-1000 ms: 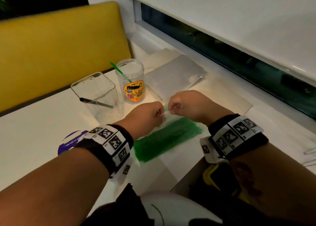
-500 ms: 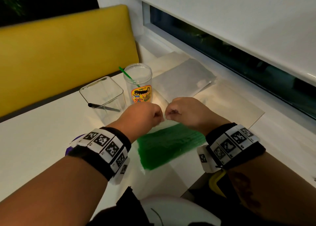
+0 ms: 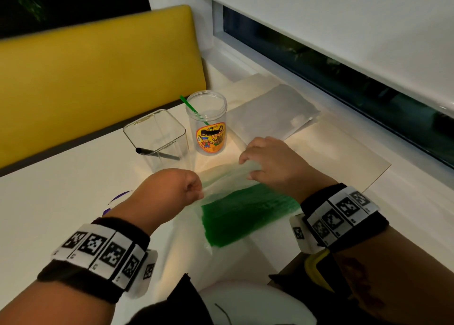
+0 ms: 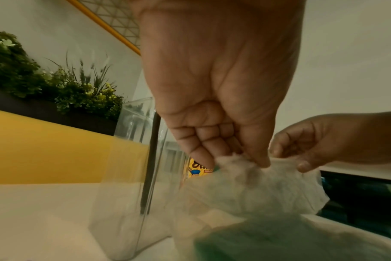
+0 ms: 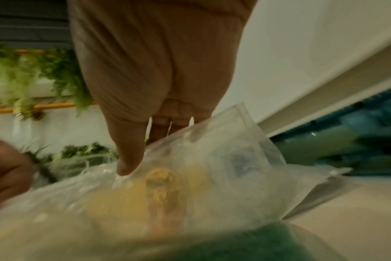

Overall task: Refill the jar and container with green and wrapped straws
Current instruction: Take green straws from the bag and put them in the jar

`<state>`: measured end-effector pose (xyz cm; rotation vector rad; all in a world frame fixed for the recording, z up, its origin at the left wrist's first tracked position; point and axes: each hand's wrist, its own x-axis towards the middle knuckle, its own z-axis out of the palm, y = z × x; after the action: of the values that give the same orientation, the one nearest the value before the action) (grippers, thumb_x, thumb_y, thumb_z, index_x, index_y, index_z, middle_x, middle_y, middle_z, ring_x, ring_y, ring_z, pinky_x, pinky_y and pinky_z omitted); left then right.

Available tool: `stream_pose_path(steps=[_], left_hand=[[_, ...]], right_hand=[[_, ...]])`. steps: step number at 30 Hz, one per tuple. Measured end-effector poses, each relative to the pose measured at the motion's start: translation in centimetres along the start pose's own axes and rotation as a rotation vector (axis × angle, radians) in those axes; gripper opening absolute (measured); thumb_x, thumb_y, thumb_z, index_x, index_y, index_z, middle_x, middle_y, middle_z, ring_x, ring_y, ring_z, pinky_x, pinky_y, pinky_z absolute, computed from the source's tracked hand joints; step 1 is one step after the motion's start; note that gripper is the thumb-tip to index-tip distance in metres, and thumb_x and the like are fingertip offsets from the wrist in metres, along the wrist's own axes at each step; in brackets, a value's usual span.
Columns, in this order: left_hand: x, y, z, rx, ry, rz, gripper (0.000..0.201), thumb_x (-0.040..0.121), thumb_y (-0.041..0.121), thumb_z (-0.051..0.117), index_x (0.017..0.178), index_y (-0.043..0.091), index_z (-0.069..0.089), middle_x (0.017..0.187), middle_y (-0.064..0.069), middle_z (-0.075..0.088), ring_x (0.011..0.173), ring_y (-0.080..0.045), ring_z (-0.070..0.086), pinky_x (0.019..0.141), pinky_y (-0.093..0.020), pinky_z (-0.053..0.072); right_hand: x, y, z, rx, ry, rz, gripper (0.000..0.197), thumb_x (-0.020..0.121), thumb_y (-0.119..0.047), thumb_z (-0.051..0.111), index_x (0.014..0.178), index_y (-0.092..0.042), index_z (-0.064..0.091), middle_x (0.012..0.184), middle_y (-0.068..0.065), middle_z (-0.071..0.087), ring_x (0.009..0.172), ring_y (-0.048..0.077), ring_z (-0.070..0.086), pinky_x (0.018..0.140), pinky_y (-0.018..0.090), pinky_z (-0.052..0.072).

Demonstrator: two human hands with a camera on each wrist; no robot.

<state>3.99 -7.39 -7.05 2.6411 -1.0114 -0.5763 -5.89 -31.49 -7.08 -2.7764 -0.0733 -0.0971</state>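
A clear plastic bag (image 3: 221, 177) (image 4: 252, 187) (image 5: 212, 167) packed with green straws (image 3: 245, 211) lies on the white table (image 3: 61, 189). My left hand (image 3: 196, 189) (image 4: 241, 159) pinches the bag's open end on one side. My right hand (image 3: 248, 167) (image 4: 288, 159) (image 5: 132, 159) pinches the other side, and the mouth is pulled apart between them. Behind stand a round clear jar (image 3: 208, 123) with a colourful label and one green straw (image 3: 189, 107), and a square clear container (image 3: 157, 140) (image 4: 132, 167) with one black straw (image 3: 157, 154).
A flat grey packet (image 3: 272, 113) lies on beige sheets (image 3: 331, 157) near the window sill. A purple and white lid (image 3: 118, 199) peeks out beside my left wrist. A yellow bench back (image 3: 98, 66) runs behind the table, with plants (image 4: 56, 88) above it.
My hands were close together, fists nearly touching at the bag's end. They have moved apart, the right hand going right and back, pulling the bag's mouth open.
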Motion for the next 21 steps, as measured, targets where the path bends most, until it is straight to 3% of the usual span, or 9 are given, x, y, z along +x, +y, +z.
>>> stream_pose_path(steps=[2, 4, 6, 8, 10, 13, 16, 19, 21], left_hand=[[0.5, 0.6, 0.4, -0.108, 0.022, 0.017, 0.023, 0.090, 0.038, 0.066, 0.111, 0.028, 0.064, 0.085, 0.010, 0.067, 0.073, -0.006, 0.059, 0.063, -0.025, 0.041], [1.5, 1.8, 1.0, -0.180, 0.028, 0.037, 0.031, 0.094, 0.039, 0.061, 0.123, 0.028, 0.061, 0.090, 0.011, 0.068, 0.077, -0.006, 0.060, 0.068, -0.025, 0.043], [2.6, 3.1, 1.5, -0.203, 0.007, 0.044, 0.027, 0.096, 0.039, 0.057, 0.119, 0.026, 0.065, 0.097, 0.007, 0.071, 0.089, -0.013, 0.063, 0.078, -0.028, 0.047], [3.5, 4.0, 2.0, -0.191, -0.006, 0.037, 0.017, 0.095, 0.034, 0.059, 0.100, 0.022, 0.070, 0.091, 0.005, 0.069, 0.090, -0.017, 0.064, 0.076, -0.028, 0.046], [4.1, 4.6, 2.3, -0.179, -0.020, 0.025, 0.014, 0.094, 0.035, 0.060, 0.091, 0.023, 0.066, 0.085, 0.007, 0.063, 0.086, -0.016, 0.060, 0.070, -0.026, 0.039], [4.2, 5.2, 2.6, -0.161, -0.109, 0.027, 0.023, 0.094, 0.046, 0.058, 0.085, 0.025, 0.059, 0.082, 0.008, 0.058, 0.077, -0.011, 0.053, 0.064, -0.026, 0.036], [4.4, 4.9, 2.6, -0.164, -0.133, 0.008, 0.018, 0.092, 0.028, 0.062, 0.084, 0.014, 0.067, 0.085, 0.000, 0.066, 0.085, -0.020, 0.060, 0.070, -0.031, 0.045], [4.7, 4.0, 1.9, -0.664, -0.037, -0.213, 0.015, 0.094, 0.010, 0.055, 0.081, 0.011, 0.062, 0.081, -0.007, 0.074, 0.072, -0.022, 0.069, 0.062, -0.031, 0.049], [4.8, 3.9, 1.4, -0.853, 0.016, -0.299, 0.023, 0.099, 0.008, 0.045, 0.079, 0.013, 0.055, 0.072, -0.008, 0.069, 0.057, -0.019, 0.062, 0.053, -0.027, 0.044]], right_hand=[[-0.4, -0.3, 0.9, -0.142, 0.087, -0.085, 0.023, 0.078, -0.021, 0.075, 0.096, -0.017, 0.061, 0.098, -0.002, 0.054, 0.088, 0.018, 0.046, 0.080, 0.036, 0.039], [-0.9, -0.4, 2.3, -0.245, 0.142, -0.190, 0.015, 0.079, -0.008, 0.070, 0.080, -0.012, 0.056, 0.080, 0.005, 0.053, 0.072, 0.024, 0.045, 0.066, 0.038, 0.040], [-1.2, -0.3, 3.4, -0.290, 0.202, -0.233, 0.016, 0.078, 0.003, 0.064, 0.073, -0.009, 0.055, 0.070, 0.009, 0.051, 0.064, 0.027, 0.044, 0.058, 0.039, 0.040], [-1.5, -0.1, 4.0, -0.308, 0.201, -0.202, 0.013, 0.078, 0.004, 0.057, 0.078, -0.009, 0.060, 0.072, 0.011, 0.056, 0.065, 0.028, 0.049, 0.060, 0.040, 0.045], [-2.0, -0.2, 4.3, -0.280, 0.160, -0.160, 0.012, 0.081, -0.002, 0.059, 0.088, -0.009, 0.066, 0.078, 0.010, 0.065, 0.069, 0.027, 0.058, 0.065, 0.038, 0.052], [-3.0, -0.9, 3.5, -0.202, 0.105, -0.059, 0.025, 0.076, -0.012, 0.078, 0.098, -0.009, 0.067, 0.081, 0.007, 0.072, 0.069, 0.024, 0.069, 0.064, 0.033, 0.059], [-4.4, -1.4, 2.8, -0.149, 0.075, -0.038, 0.013, 0.082, -0.016, 0.073, 0.091, -0.014, 0.063, 0.082, 0.000, 0.070, 0.073, 0.018, 0.066, 0.067, 0.029, 0.058], [-6.5, -1.6, 2.2, -0.113, -0.165, -0.043, 0.009, 0.091, -0.029, 0.057, 0.086, -0.022, 0.060, 0.075, -0.011, 0.057, 0.072, 0.009, 0.054, 0.071, 0.014, 0.043], [-7.6, -1.9, 1.7, -0.100, -0.320, -0.030, 0.029, 0.096, -0.046, 0.045, 0.099, -0.024, 0.063, 0.083, -0.009, 0.064, 0.077, 0.010, 0.059, 0.075, 0.021, 0.050]])
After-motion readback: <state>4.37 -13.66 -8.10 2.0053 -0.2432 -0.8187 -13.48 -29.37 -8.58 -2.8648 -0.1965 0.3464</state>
